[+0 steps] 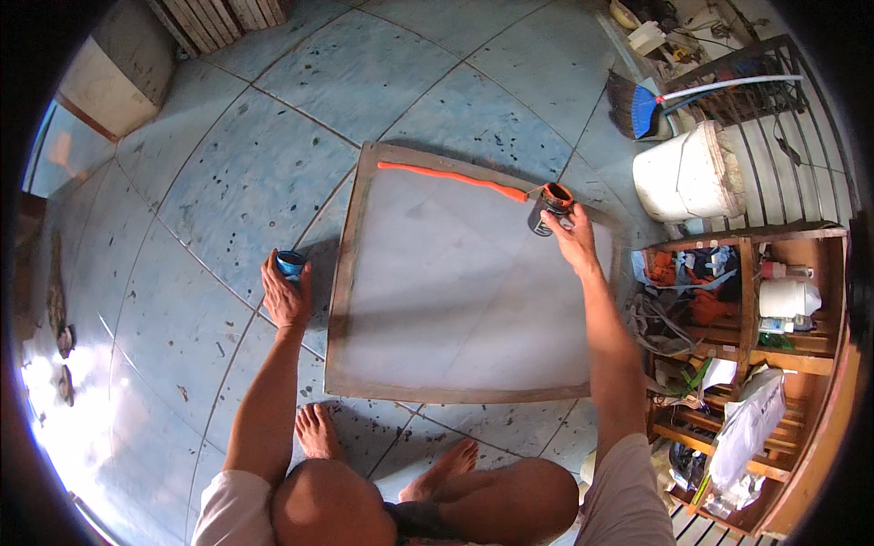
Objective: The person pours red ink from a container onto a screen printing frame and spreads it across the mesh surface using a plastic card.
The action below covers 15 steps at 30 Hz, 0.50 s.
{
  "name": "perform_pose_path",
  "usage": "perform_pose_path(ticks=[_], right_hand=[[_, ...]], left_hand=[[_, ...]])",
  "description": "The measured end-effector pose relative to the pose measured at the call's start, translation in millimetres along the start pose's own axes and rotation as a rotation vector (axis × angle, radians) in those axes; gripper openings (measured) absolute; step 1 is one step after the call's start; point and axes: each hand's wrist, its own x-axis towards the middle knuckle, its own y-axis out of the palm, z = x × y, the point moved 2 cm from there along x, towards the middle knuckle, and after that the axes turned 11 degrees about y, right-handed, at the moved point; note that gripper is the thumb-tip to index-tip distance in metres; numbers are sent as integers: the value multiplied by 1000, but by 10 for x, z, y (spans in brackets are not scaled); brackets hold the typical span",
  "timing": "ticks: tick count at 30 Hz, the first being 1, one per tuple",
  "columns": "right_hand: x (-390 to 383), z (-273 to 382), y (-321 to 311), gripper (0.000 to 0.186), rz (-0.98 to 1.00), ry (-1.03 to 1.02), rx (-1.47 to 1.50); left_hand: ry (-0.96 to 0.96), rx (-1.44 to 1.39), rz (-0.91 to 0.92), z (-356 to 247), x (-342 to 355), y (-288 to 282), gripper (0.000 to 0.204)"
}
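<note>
A wood-edged frame with a pale, translucent sheet (pixel 455 309) across it lies on the tiled floor before me. Along its far side runs a thick line of orange paint (pixel 446 176). My right hand (pixel 571 238) grips a dark jar (pixel 543 217) over the far right part of the sheet. The jar is tilted, its mouth coated in orange, and a thin strand hangs between it and the line's right end. Left of the frame, my left hand (pixel 287 289) is closed around a small blue round container (pixel 290 262); its contents are too dark to make out.
At the right stand a white bucket (pixel 685 173), a blue-headed broom (pixel 645 107) and a wooden shelf (pixel 748 300) holding cloths and bags. A pale box-like block (pixel 114 82) is at the far left. My bare feet (pixel 319 431) rest at the frame's near side.
</note>
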Motion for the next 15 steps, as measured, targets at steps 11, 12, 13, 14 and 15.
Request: perform_pose_path(ticks=[11,12,13,14,15], right_hand=[[-403,138,52,58,133,16,266],[-436,153,54,57,140,44,262],[-503,200,74,59,145,30,287],[-530,150,67,59,152,48,287],[-561,98,69,60,160,65,288]], left_hand=[[53,-26,-90,33,-11,55,72],[58,-29,-100,46,-3,58,71],[28,-19,-97,40,0,60,68],[-7,-73,-101,41,0,50,66],[-42,-127,-105,48,1,27,65]])
